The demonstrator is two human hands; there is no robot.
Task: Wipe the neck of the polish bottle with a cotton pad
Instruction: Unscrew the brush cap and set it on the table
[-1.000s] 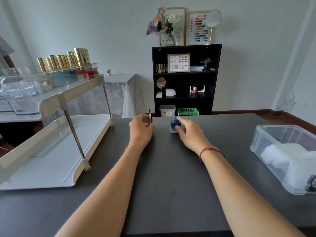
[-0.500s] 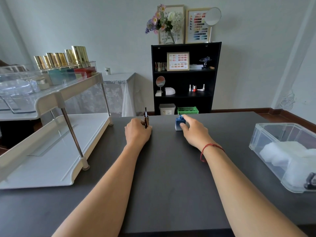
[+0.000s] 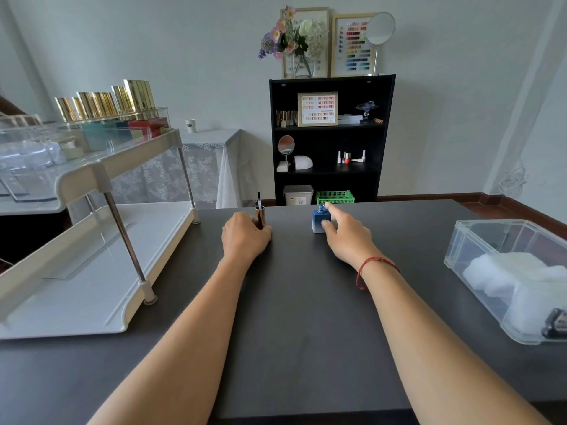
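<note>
White two-tier rack [image 3: 92,271] sits on the dark table [image 3: 291,332], far to the left of the polish bottle [image 3: 319,220]; its top tier carries clear trays and a row of gold-capped items [image 3: 104,102], lower tier bare.

Left hand [image 3: 245,237] rests on the table, left of the bottle and clearly apart from it; fingers curled into a loose fist, clamped round the gold cap [image 3: 261,216], which stands upright with the dark brush stem [image 3: 259,200] pointing straight up out of it.

Polish bottle stands upright near the table's far edge, roughly mid-width; blue square body fading to white at the base; neck open, no cap on it.

Right hand [image 3: 346,237] is just right of the bottle and touching it; thumb pressed on the bottle's near-right face, index finger stretched out over the top beside the neck; remaining fingers partly spread behind, whether they touch the bottle I cannot tell. Red string bracelet [image 3: 372,266] on that wrist.

Clear plastic box [image 3: 515,277] well to the right of the bottle, at the table's right edge; white cotton pads [image 3: 506,271] heaped inside; a dark object in its near corner, too cut off to identify.

Behind the bottle, past the table: black shelf unit [image 3: 331,139] against the wall; green basket [image 3: 335,197] on its bottom shelf.
</note>
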